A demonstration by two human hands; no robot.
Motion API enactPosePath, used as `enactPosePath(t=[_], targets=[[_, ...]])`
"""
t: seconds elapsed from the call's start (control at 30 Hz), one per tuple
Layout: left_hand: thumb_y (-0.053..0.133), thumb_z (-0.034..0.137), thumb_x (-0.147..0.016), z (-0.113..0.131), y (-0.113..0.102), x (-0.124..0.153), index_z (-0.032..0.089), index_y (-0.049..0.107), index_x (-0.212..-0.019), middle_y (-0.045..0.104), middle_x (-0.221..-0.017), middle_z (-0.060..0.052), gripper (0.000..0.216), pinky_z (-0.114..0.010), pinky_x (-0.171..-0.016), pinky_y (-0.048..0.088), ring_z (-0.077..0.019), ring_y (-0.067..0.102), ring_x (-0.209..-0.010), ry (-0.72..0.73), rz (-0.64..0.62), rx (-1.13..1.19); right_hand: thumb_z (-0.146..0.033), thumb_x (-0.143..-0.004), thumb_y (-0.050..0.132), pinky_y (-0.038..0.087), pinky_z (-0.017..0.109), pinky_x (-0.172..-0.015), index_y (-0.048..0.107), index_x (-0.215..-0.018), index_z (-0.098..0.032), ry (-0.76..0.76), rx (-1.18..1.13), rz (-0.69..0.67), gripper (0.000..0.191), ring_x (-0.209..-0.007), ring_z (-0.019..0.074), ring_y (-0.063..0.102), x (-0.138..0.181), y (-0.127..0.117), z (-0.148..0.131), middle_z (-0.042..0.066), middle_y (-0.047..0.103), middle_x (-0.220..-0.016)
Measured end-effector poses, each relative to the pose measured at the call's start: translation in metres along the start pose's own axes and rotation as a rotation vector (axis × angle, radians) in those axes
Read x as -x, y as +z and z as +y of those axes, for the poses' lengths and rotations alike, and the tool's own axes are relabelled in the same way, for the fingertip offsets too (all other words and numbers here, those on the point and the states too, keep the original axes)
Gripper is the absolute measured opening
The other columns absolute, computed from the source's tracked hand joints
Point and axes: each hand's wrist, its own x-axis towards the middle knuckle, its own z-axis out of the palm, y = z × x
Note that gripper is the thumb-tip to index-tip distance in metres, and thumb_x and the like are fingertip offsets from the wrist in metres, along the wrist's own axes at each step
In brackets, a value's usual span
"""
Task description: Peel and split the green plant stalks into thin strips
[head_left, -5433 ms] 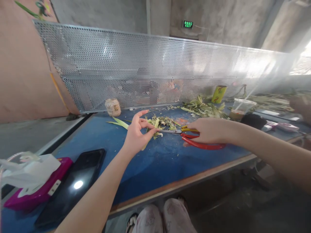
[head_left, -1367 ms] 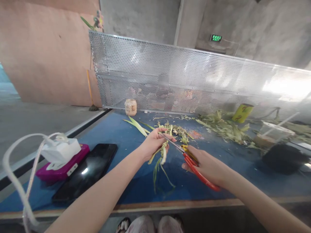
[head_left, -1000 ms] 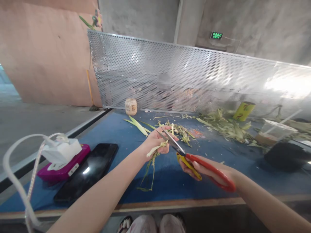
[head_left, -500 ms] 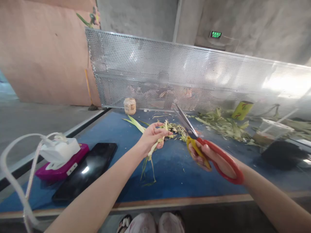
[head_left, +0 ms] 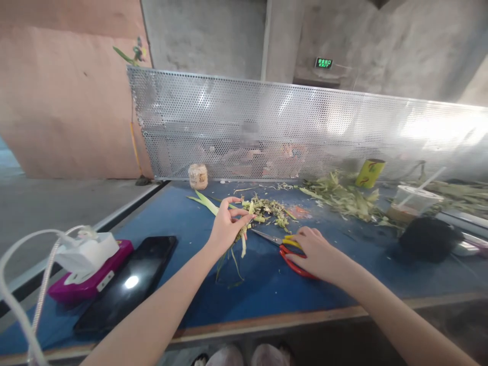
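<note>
My left hand (head_left: 227, 223) pinches a pale green leafy stalk (head_left: 244, 245) between thumb and fingers, thin strands of it hanging down. Just to its right, my right hand (head_left: 318, 251) is closed over the red and yellow handles of a pair of scissors (head_left: 290, 243). The scissors are low at the tabletop, blades together, their tip pointing left toward the stalk. Behind both hands lies a heap of chopped plant bits (head_left: 269, 208). A long green leaf (head_left: 208, 204) extends beyond my left hand.
The blue tabletop (head_left: 259, 295) carries a black phone (head_left: 133, 279) and magenta power strip (head_left: 89, 282) at left, and a jar (head_left: 198, 176) behind. At right are dry leaves (head_left: 343, 198), a yellow-green can (head_left: 369, 173), a plastic cup (head_left: 415, 199) and a black object (head_left: 430, 239). A perforated panel (head_left: 229, 117) stands behind.
My right hand has lowered the scissors from a raised, upward-pointing position to the tabletop, and their blades now point left. My left hand keeps its pinch on the stalk. The camera view has shifted slightly.
</note>
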Motion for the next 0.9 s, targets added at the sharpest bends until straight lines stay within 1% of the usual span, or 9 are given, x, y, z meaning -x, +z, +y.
enactPosePath(t=[0.07, 0.1, 0.2, 0.3, 0.43, 0.57, 0.67, 0.77, 0.9], targets=[[0.062, 0.032, -0.067, 0.0, 0.001, 0.001, 0.021, 0.032, -0.098, 0.063, -0.076, 0.0, 0.045, -0.021, -0.033, 0.041, -0.0082, 0.05, -0.032, 0.005, -0.026, -0.004, -0.037, -0.071, 0.056, 0.035, 0.044, -0.087, 0.061, -0.091, -0.016, -0.062, -0.086, 0.153, 0.029, -0.1, 0.0288, 0.05, -0.008, -0.001, -0.012, 0.012, 0.058, -0.101], [0.062, 0.033, -0.066, 0.0, 0.002, 0.001, 0.022, 0.031, -0.099, 0.064, -0.077, 0.0, 0.047, -0.021, -0.033, 0.041, -0.0082, 0.05, -0.032, 0.002, -0.048, -0.016, -0.036, -0.071, 0.057, 0.037, 0.042, -0.086, 0.06, -0.093, -0.018, -0.092, -0.204, 0.187, 0.029, -0.098, 0.0261, 0.051, -0.012, -0.002, -0.018, 0.01, 0.06, -0.1], [0.063, 0.032, -0.065, 0.002, 0.004, 0.003, 0.022, 0.032, -0.102, 0.064, -0.074, 0.0, 0.049, -0.021, -0.033, 0.041, -0.0086, 0.051, -0.032, -0.014, -0.113, -0.081, -0.032, -0.074, 0.054, 0.047, 0.03, -0.072, 0.06, -0.095, -0.017, -0.115, -0.655, 0.131, 0.026, -0.076, 0.0168, 0.061, -0.029, -0.003, -0.033, 0.006, 0.065, -0.084], [0.063, 0.032, -0.065, 0.003, 0.004, 0.004, 0.022, 0.032, -0.105, 0.063, -0.07, 0.002, 0.051, -0.02, -0.031, 0.04, -0.0096, 0.051, -0.032, -0.014, -0.123, -0.083, -0.027, -0.073, 0.056, 0.048, 0.028, -0.069, 0.062, -0.091, -0.016, -0.077, -0.855, 0.137, 0.022, -0.072, 0.0158, 0.062, -0.042, -0.003, -0.04, 0.005, 0.067, -0.079], [0.066, 0.032, -0.063, 0.004, 0.004, 0.004, 0.023, 0.028, -0.111, 0.063, -0.067, 0.003, 0.062, -0.02, -0.03, 0.04, -0.0105, 0.051, -0.03, -0.02, -0.142, -0.029, -0.027, -0.069, 0.06, 0.047, 0.028, -0.067, 0.067, -0.073, -0.017, -0.145, -0.802, 0.185, 0.013, -0.072, 0.0168, 0.061, -0.049, -0.002, -0.039, 0.004, 0.066, -0.078], [0.068, 0.03, -0.061, 0.004, 0.006, 0.004, 0.022, 0.022, -0.122, 0.064, -0.065, 0.002, 0.077, -0.022, -0.031, 0.041, -0.0112, 0.051, -0.03, -0.041, -0.161, 0.025, -0.022, -0.069, 0.059, 0.046, 0.025, -0.062, 0.066, -0.065, -0.016, -0.172, -0.811, 0.238, 0.01, -0.067, 0.015, 0.06, -0.049, 0.0, -0.039, 0.003, 0.065, -0.069], [0.067, 0.026, -0.063, 0.006, 0.006, 0.004, 0.023, 0.007, -0.132, 0.067, -0.071, -0.001, 0.092, -0.023, -0.036, 0.044, -0.0122, 0.054, -0.033, -0.064, -0.185, 0.07, -0.019, -0.069, 0.059, 0.046, 0.023, -0.062, 0.065, -0.063, -0.017, -0.191, -0.781, 0.368, 0.009, -0.067, 0.0138, 0.059, -0.048, 0.004, -0.042, 0.003, 0.064, -0.07], [0.064, 0.025, -0.068, 0.006, 0.007, 0.003, 0.024, -0.014, -0.133, 0.069, -0.08, -0.005, 0.101, -0.023, -0.041, 0.046, -0.0126, 0.057, -0.038, -0.085, -0.236, 0.114, -0.017, -0.071, 0.056, 0.046, 0.024, -0.064, 0.065, -0.064, -0.018, -0.225, -0.715, 0.493, 0.011, -0.07, 0.0138, 0.059, -0.047, 0.01, -0.045, 0.003, 0.065, -0.073], [0.057, 0.031, -0.074, 0.003, 0.006, 0.002, 0.022, -0.023, -0.131, 0.067, -0.091, -0.01, 0.098, -0.019, -0.035, 0.038, -0.0116, 0.058, -0.038, -0.138, -0.186, 0.101, -0.025, -0.077, 0.051, 0.047, 0.026, -0.066, 0.066, -0.072, -0.018, -0.201, -0.596, 0.5, 0.017, -0.072, 0.0151, 0.06, -0.053, 0.006, -0.031, 0.004, 0.065, -0.075]])
